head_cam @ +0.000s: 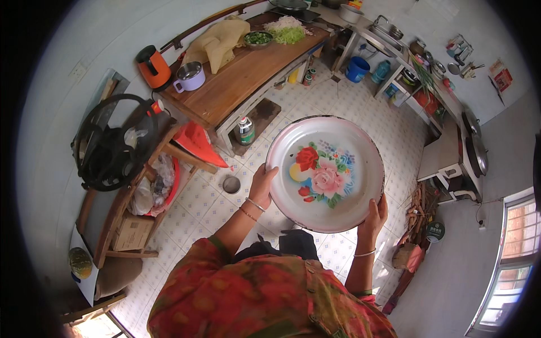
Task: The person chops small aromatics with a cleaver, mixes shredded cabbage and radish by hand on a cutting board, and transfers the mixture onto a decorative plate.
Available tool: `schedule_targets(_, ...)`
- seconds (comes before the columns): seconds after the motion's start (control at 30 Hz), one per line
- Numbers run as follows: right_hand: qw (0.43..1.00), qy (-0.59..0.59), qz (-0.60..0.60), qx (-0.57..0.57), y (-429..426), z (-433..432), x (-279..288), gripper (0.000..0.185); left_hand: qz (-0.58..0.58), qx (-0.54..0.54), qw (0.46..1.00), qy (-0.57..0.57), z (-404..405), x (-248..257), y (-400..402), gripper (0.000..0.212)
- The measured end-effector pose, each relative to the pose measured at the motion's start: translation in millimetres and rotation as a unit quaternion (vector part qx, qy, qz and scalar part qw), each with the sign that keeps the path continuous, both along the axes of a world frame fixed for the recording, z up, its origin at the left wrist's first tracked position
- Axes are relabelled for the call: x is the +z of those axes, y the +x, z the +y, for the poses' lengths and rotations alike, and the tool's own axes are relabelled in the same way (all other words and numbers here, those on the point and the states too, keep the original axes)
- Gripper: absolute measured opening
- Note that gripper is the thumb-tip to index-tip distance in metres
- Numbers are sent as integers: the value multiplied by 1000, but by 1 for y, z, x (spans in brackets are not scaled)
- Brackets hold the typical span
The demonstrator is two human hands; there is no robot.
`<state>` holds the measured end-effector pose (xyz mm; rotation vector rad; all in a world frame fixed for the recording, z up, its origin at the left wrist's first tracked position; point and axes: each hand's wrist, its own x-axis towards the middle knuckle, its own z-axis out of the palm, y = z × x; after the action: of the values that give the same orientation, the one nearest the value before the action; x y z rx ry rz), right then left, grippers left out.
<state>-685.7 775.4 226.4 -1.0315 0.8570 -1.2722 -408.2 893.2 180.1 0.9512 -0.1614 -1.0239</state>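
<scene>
Both hands hold up a large round enamel basin (pixel 363 169) painted with red and pink flowers, its inside facing the camera. My left hand (pixel 263 186) grips the rim at the left, thumb on top. At the lower right, my right hand (pixel 374 213) grips the rim in the same way. The basin shows nothing in it, and its dark edge looks chipped. The fingers beneath it are partly hidden. Beyond it stands a wooden worktop (pixel 253 67) with a bowl of chopped greens (pixel 258 39), a heap of shredded vegetables (pixel 288 30) and a beige cloth (pixel 217 40).
An orange kettle (pixel 153 69) and a lilac mug (pixel 190 77) stand on the worktop's left end. A metal cup (pixel 231 184) is on the tiled floor, left of my left hand. Under the worktop stands a bottle (pixel 245 132). Firewood (pixel 418 211) lies at the right; a blue bucket (pixel 357 69) is farther off.
</scene>
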Motion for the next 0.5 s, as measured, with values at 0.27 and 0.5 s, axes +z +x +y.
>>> schedule_targets(0.27,999,37,-8,25,105,-237,-55,41,24,52,998,32,-202,-36,89,35)
schedule_targets(0.5,991,66,2,119,235,-410,-79,41,-43,150,979,128,-317,-74,200,29)
